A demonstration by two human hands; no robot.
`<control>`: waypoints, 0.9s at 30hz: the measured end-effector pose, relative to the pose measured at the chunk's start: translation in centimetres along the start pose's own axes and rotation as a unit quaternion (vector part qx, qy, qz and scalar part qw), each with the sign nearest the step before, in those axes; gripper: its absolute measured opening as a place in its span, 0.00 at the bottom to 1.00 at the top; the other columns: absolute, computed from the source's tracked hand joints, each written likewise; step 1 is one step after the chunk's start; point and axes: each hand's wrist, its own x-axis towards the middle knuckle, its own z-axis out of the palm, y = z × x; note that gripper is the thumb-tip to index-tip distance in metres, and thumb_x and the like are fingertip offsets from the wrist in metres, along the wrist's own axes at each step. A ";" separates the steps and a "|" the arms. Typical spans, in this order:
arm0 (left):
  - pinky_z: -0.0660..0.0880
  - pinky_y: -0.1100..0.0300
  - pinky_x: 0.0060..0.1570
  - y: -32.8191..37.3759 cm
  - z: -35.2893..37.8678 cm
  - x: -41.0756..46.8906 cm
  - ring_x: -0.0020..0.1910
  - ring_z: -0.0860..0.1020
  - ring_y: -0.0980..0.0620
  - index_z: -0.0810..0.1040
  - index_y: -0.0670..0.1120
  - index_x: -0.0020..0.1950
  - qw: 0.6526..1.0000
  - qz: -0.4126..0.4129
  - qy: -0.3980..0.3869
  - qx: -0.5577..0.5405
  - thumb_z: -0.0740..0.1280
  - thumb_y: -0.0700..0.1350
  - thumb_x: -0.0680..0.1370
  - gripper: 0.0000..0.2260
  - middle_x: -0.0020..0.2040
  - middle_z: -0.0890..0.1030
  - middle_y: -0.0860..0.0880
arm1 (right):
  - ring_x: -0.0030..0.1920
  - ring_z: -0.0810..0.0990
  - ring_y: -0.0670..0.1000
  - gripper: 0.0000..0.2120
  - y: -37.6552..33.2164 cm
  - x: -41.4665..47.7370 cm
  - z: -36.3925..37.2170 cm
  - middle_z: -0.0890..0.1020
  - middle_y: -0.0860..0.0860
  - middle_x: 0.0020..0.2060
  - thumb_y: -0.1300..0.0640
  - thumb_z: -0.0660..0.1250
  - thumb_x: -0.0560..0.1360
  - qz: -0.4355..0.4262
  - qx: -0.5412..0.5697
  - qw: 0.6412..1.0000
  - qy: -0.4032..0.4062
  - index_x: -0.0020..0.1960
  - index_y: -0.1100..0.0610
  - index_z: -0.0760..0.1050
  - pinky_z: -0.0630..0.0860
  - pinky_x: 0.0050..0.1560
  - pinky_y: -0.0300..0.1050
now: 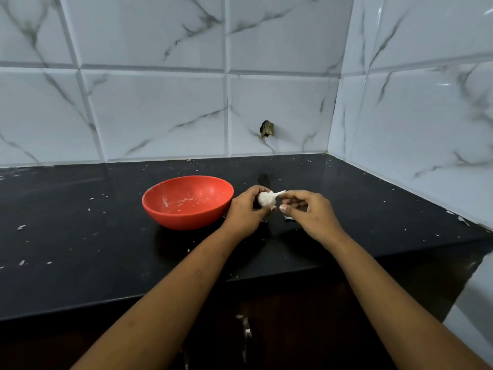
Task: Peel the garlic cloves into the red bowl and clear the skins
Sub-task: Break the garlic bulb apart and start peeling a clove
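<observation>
A red bowl point(188, 201) stands on the black counter point(80, 236), with only a few white flecks inside it. Just right of the bowl, my left hand point(244, 212) grips a white garlic bulb point(266, 199) above the counter. My right hand point(306, 209) is beside it, its fingertips pinching a thin strip of skin point(278, 193) that sticks out from the bulb. A small piece of skin point(288, 218) lies on the counter under my right hand.
Small white skin flakes are scattered over the counter, more at the left point(22, 227) and at the right edge point(461, 219). Marble-patterned tiled walls point(160, 102) close the back and the right side. The counter's front edge runs below my forearms.
</observation>
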 end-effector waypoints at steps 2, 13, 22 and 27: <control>0.76 0.57 0.53 -0.1 -0.1 0.1 0.48 0.79 0.50 0.79 0.45 0.55 1.000 -0.004 0.007 0.011 0.76 0.40 0.70 0.15 0.49 0.81 0.49 | 0.38 0.80 0.38 0.08 -0.3 0.2 0.6 0.83 0.43 0.37 0.62 0.72 0.73 -0.003 0.003 1.000 -0.003 0.50 0.52 0.82 0.77 0.43 0.32; 0.74 0.61 0.43 0.4 0.0 -0.2 0.40 0.79 0.51 0.82 0.42 0.47 0.997 0.024 0.027 0.072 0.78 0.42 0.67 0.12 0.41 0.83 0.47 | 0.30 0.79 0.44 0.07 -1.3 1.2 1.7 0.82 0.47 0.29 0.64 0.69 0.71 -0.023 -0.063 0.997 0.040 0.38 0.57 0.83 0.77 0.33 0.40; 0.75 0.64 0.48 0.3 -0.1 0.1 0.47 0.79 0.54 0.80 0.43 0.56 1.000 0.003 0.029 0.009 0.75 0.42 0.71 0.14 0.49 0.83 0.48 | 0.32 0.80 0.40 0.10 -1.4 1.5 1.6 0.82 0.46 0.29 0.67 0.68 0.71 -0.056 -0.039 0.997 0.048 0.37 0.54 0.81 0.74 0.35 0.30; 0.79 0.54 0.49 0.2 0.1 0.1 0.47 0.79 0.51 0.77 0.43 0.60 0.998 -0.044 -0.016 -0.053 0.71 0.40 0.74 0.15 0.52 0.81 0.46 | 0.31 0.77 0.37 0.08 -1.2 1.5 1.5 0.79 0.41 0.28 0.67 0.68 0.71 -0.080 -0.065 0.993 0.061 0.38 0.57 0.83 0.69 0.34 0.27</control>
